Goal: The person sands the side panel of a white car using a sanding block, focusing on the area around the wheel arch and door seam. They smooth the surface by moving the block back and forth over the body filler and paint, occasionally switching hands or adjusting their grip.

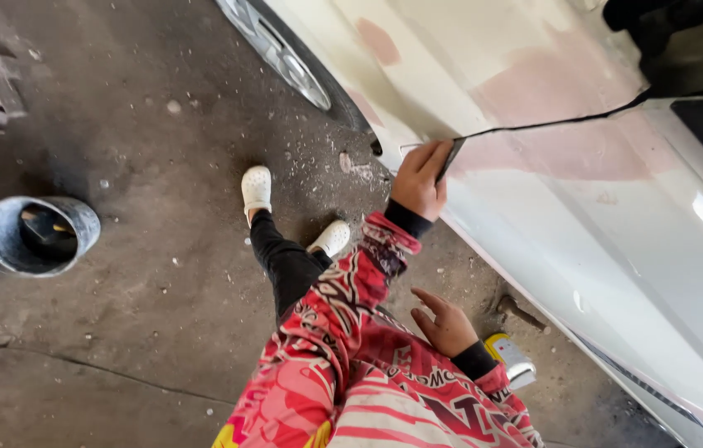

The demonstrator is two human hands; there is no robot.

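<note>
The left hand [418, 182] pinches a thin dark flat sanding pad [449, 159] against the white car body panel [617, 224], at the near edge of a pinkish patch of filler [559, 149] just under the dark panel seam [551, 124]; the right hand [449, 325] hangs loose and empty, fingers half curled, near a yellow-and-silver can [511, 358] on the grey concrete floor [144, 332]; a grey metal bucket [39, 235] stands far left; the pad is best kept flat, with light, even pressure, so the patch blends smoothly.
</note>
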